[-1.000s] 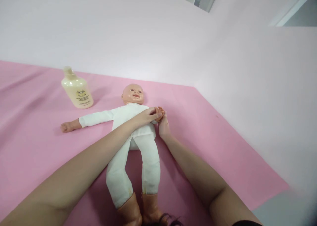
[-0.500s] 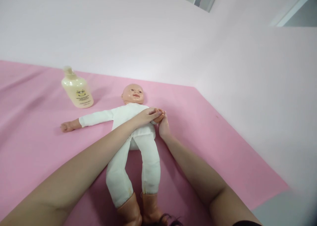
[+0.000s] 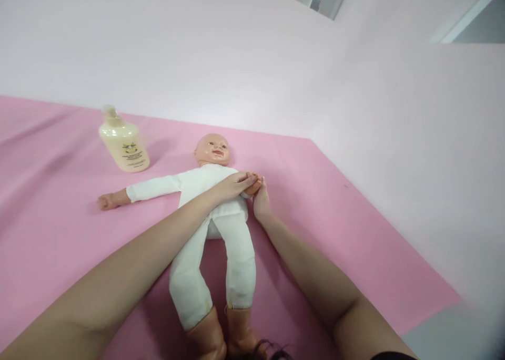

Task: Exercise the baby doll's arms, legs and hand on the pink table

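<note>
A baby doll in a white suit lies on its back on a pink mat, head away from me, brown boots near the bottom edge. One doll arm stretches out to the left. The other doll hand is pinched between my two hands. My left hand reaches across the doll's chest and its fingers close over that small hand from above. My right hand holds the same small hand from below and the right side.
A cream lotion bottle lies tilted on the mat to the left of the doll's head. A white wall rises behind the mat and along its right side. Grey floor shows at the bottom right corner.
My left fingers have slid slightly further over the doll's hand. Everything else stays put.
</note>
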`<move>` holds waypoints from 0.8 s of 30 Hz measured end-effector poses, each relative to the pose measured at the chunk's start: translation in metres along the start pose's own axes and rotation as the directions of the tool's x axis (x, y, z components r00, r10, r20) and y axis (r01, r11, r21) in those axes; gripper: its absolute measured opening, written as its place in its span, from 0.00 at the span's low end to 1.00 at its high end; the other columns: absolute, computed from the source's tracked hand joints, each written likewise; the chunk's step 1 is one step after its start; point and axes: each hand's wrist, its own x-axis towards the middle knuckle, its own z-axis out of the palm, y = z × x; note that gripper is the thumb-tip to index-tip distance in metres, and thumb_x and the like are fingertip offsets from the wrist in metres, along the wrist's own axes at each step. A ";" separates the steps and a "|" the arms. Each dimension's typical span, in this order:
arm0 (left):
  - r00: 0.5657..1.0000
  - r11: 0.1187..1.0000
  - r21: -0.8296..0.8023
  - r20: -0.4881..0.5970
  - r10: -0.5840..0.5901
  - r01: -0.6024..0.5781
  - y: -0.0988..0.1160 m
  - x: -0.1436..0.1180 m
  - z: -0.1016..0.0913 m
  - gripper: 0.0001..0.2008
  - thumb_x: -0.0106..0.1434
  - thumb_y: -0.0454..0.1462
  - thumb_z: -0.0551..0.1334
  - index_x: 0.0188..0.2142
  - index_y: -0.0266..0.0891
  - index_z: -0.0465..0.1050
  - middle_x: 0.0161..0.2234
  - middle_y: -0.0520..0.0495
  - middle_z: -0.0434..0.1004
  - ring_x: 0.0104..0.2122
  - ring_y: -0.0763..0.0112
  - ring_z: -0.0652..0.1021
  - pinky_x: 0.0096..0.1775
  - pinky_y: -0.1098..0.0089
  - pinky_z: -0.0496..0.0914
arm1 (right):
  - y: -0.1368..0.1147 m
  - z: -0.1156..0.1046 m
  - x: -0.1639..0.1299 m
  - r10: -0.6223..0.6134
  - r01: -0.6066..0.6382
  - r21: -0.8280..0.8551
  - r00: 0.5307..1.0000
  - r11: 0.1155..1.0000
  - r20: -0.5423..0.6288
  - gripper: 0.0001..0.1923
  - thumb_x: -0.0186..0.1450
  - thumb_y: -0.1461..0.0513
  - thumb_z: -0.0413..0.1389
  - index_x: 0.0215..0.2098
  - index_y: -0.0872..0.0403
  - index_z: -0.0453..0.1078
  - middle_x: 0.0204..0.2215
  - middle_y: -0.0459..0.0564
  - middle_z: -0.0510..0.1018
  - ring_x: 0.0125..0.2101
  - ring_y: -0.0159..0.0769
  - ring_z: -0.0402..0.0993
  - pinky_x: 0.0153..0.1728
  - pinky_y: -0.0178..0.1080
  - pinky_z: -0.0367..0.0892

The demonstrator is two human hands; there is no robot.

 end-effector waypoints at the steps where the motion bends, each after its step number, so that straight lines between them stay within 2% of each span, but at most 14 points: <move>1: 1.000 1.000 0.007 -0.002 -0.005 0.005 0.001 0.000 0.000 0.28 0.61 0.59 0.54 0.35 0.36 0.72 0.36 0.45 0.77 0.39 0.63 0.75 0.45 0.64 0.68 | 0.000 0.000 0.000 0.006 -0.006 0.004 1.000 1.000 -0.002 0.23 0.66 0.46 0.44 0.41 0.50 0.74 0.43 0.47 0.80 0.50 0.36 0.73 0.60 0.44 0.61; 6: 1.000 1.000 -0.005 -0.018 -0.026 0.026 0.005 -0.002 0.000 0.30 0.60 0.61 0.53 0.39 0.36 0.74 0.38 0.45 0.78 0.43 0.60 0.75 0.49 0.62 0.67 | 0.001 0.000 0.000 0.021 -0.020 0.002 0.999 1.000 -0.031 0.22 0.67 0.47 0.45 0.41 0.50 0.75 0.44 0.47 0.81 0.51 0.36 0.73 0.61 0.43 0.60; 13: 1.000 1.000 -0.002 -0.015 -0.010 0.010 0.003 -0.001 0.001 0.28 0.59 0.61 0.56 0.33 0.36 0.71 0.36 0.44 0.76 0.39 0.63 0.74 0.46 0.63 0.67 | -0.002 0.003 0.000 0.003 -0.003 -0.001 1.000 1.000 -0.012 0.24 0.67 0.47 0.44 0.41 0.50 0.75 0.44 0.46 0.81 0.52 0.36 0.73 0.61 0.44 0.60; 19: 1.000 1.000 0.001 -0.018 -0.024 0.024 0.002 -0.001 0.001 0.28 0.60 0.60 0.54 0.36 0.36 0.71 0.38 0.44 0.76 0.41 0.62 0.74 0.47 0.63 0.67 | -0.003 0.003 0.000 -0.008 0.008 -0.014 1.000 1.000 -0.014 0.24 0.66 0.46 0.44 0.40 0.50 0.75 0.45 0.47 0.81 0.53 0.36 0.72 0.63 0.44 0.58; 24: 0.999 1.000 -0.005 -0.023 -0.028 0.028 0.003 -0.002 0.001 0.29 0.60 0.61 0.54 0.36 0.36 0.72 0.39 0.44 0.77 0.42 0.62 0.74 0.48 0.63 0.67 | -0.005 0.005 -0.001 0.004 -0.004 0.002 1.000 1.000 -0.008 0.24 0.67 0.47 0.44 0.41 0.51 0.75 0.45 0.47 0.81 0.52 0.36 0.72 0.61 0.43 0.59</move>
